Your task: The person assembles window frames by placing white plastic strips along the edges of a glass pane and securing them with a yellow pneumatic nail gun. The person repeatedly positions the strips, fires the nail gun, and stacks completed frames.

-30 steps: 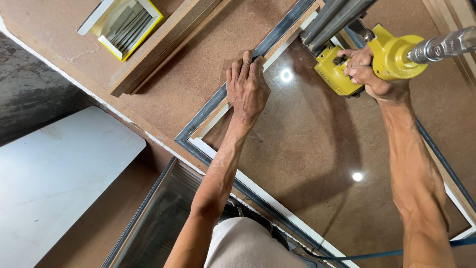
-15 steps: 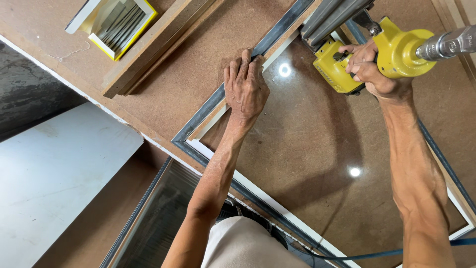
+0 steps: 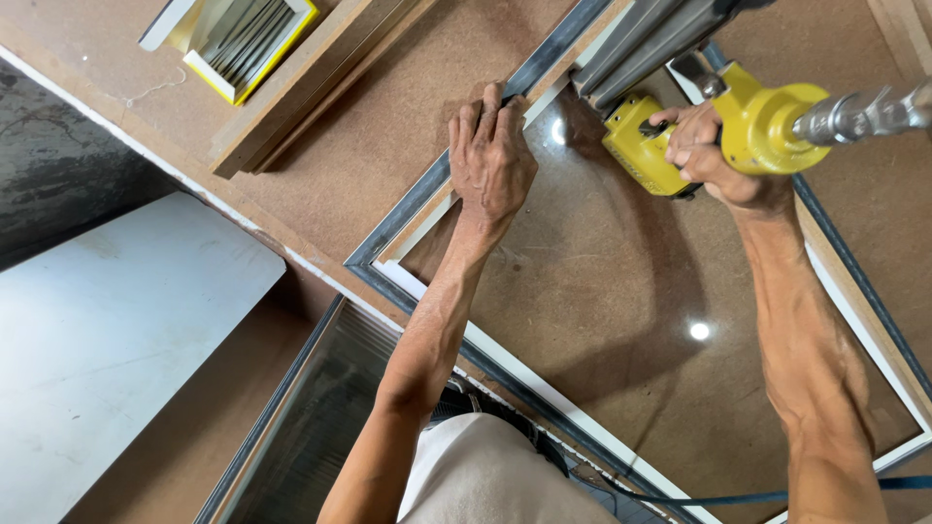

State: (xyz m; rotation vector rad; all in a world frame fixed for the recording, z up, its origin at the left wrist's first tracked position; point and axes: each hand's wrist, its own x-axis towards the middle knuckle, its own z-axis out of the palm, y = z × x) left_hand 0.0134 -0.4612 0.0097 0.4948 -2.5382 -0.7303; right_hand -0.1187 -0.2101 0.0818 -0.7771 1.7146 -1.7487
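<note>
A grey picture frame (image 3: 408, 213) lies face down on a brown workbench, with a glossy brown backing board (image 3: 621, 320) set inside it. My left hand (image 3: 490, 160) presses flat on the frame's left rail and the board's edge, fingers spread and holding nothing. My right hand (image 3: 714, 155) grips a yellow pneumatic nail gun (image 3: 738, 126), its grey metal magazine (image 3: 650, 44) angled along the frame's upper left rail. A silver hose fitting (image 3: 864, 112) sticks out to the right of the gun.
A yellow-edged box of metal strips (image 3: 243, 39) and a wooden moulding length (image 3: 311, 87) lie at the upper left. A white panel (image 3: 107, 330) and a ribbed glass sheet (image 3: 320, 427) sit below the bench edge. A blue hose (image 3: 777, 497) runs at the bottom right.
The nail gun has shifted slightly up and left along the rail. My left hand stays pressed on the frame in the same place.
</note>
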